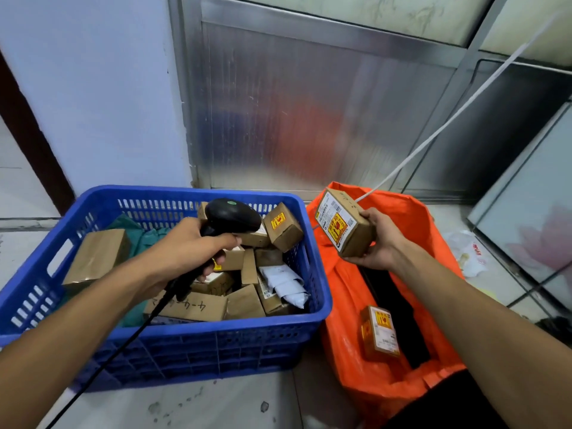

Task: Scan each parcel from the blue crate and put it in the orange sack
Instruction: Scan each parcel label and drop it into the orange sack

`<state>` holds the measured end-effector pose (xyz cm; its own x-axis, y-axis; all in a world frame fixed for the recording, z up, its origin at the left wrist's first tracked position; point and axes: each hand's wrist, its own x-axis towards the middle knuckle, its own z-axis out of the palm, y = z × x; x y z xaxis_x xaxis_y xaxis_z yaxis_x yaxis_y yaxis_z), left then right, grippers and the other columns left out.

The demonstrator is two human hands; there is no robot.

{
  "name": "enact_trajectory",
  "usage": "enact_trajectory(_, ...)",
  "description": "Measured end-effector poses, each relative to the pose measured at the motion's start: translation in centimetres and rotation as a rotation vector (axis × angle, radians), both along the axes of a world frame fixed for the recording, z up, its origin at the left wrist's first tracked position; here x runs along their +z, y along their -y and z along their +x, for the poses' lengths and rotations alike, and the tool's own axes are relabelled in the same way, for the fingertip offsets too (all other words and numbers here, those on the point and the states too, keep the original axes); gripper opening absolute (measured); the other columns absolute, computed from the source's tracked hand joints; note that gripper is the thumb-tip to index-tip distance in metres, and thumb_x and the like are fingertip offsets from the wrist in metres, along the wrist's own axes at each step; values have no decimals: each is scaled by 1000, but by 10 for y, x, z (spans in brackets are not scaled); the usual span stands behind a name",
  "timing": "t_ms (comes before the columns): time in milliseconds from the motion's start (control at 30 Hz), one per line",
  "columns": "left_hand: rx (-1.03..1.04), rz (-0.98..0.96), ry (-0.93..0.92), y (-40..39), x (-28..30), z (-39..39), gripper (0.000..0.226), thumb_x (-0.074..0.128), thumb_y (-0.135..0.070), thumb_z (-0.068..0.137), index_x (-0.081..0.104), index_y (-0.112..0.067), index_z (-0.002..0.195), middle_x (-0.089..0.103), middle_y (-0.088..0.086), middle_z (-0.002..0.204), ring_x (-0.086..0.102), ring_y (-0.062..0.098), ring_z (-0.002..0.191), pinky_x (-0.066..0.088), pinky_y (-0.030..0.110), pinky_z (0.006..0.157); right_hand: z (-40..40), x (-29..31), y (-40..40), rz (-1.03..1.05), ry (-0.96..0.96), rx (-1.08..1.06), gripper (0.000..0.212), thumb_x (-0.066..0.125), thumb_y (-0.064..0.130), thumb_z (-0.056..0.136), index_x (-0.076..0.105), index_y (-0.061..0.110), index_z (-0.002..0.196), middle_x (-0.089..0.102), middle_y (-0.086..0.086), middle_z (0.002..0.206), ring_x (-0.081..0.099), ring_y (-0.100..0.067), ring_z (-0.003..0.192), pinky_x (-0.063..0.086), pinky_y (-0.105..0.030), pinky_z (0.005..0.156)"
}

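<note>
My left hand [198, 243] grips a black corded barcode scanner [230, 216] above the blue crate [173, 342], its head turned to the right. My right hand [379, 239] holds a small brown cardboard parcel [343, 226] over the open orange sack [411, 218], its white label and yellow sticker facing the scanner. Inside the sack lies another small brown parcel [379, 332] with a yellow sticker. The crate holds several brown boxes, a white mailer [286, 284] and a green bag [136, 233].
The crate and sack stand side by side on a pale tiled floor against a metal-framed panel [309, 103]. A white cord [448, 119] runs from the sack up to the right. A crumpled white plastic bag [470, 252] lies right of the sack.
</note>
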<state>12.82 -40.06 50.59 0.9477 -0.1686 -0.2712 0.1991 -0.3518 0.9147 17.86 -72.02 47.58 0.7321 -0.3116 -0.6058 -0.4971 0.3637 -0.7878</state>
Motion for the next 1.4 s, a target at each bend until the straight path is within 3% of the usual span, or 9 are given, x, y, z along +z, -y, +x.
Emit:
enact_trajectory(233, -38, 67, -11, 13, -7, -2, 16, 69, -19, 94, 62, -9, 83, 58, 2, 55, 46, 14, 41, 40, 24, 40, -16, 5, 13, -74, -42, 6, 18, 49, 25, 91, 59, 13, 83, 66, -10, 61, 58, -25, 72, 46, -48, 95)
enact_trajectory(367, -88, 66, -22, 19, -13, -1, 12, 69, -18, 94, 64, -8, 90, 58, 4, 59, 46, 15, 44, 40, 25, 41, -13, -11, 19, -182, -95, -10, 16, 58, 28, 83, 62, 14, 90, 63, -10, 77, 58, -25, 69, 49, -45, 87)
enact_trajectory(533, -108, 59, -39, 26, -15, -1, 11, 69, -17, 94, 64, -8, 97, 59, 2, 56, 47, 15, 45, 41, 26, 43, -9, -47, 34, -422, -199, -105, 47, 75, 29, 67, 57, 12, 107, 64, -14, 85, 60, -26, 66, 50, -37, 61)
enact_trajectory(633, -117, 60, -38, 28, -13, -2, 9, 68, -16, 95, 64, -8, 96, 59, 3, 56, 47, 15, 45, 42, 25, 41, 4, -95, 61, -550, -303, -69, 98, 77, 38, 26, 56, 15, 119, 63, -18, 110, 65, -36, 84, 52, -56, 58)
enact_trajectory(767, -101, 57, -32, 27, -12, -1, 7, 68, -16, 95, 64, -10, 94, 59, 3, 57, 47, 16, 45, 41, 25, 42, 17, -141, 77, -672, -382, 5, 96, 77, 37, 27, 55, 15, 118, 63, -18, 109, 66, -38, 85, 52, -60, 55)
enact_trajectory(900, -102, 47, -47, 29, -12, -2, 8, 68, -15, 95, 63, -10, 91, 58, 2, 54, 46, 16, 45, 40, 25, 42, 34, -224, 114, -684, -380, 27, 106, 74, 45, 12, 55, 16, 112, 63, -19, 111, 66, -41, 84, 50, -68, 67)
enact_trajectory(1000, -99, 47, -45, 30, -14, -2, 10, 68, -16, 95, 63, -9, 90, 57, 1, 53, 46, 16, 44, 39, 24, 42, 25, -264, 99, -687, -493, -8, 115, 73, 64, 18, 49, 20, 122, 61, -19, 119, 64, -43, 98, 45, -68, 84)
enact_trajectory(1167, -121, 26, -29, 27, -16, -1, 3, 68, -16, 95, 65, -15, 94, 56, 2, 54, 44, 13, 42, 39, 24, 40, -51, -219, 26, -566, -524, -81, 116, 64, 81, 57, 37, 12, 146, 47, -21, 138, 51, -44, 121, 42, -52, 102)
enact_trajectory(1400, -136, 22, -45, 24, -24, 5, 5, 69, -18, 95, 65, -17, 91, 57, 2, 55, 44, 14, 43, 39, 25, 42, -55, -264, 30, -453, -547, -122, 99, 75, 59, 75, 27, 12, 148, 45, -24, 141, 50, -49, 122, 44, -66, 96)
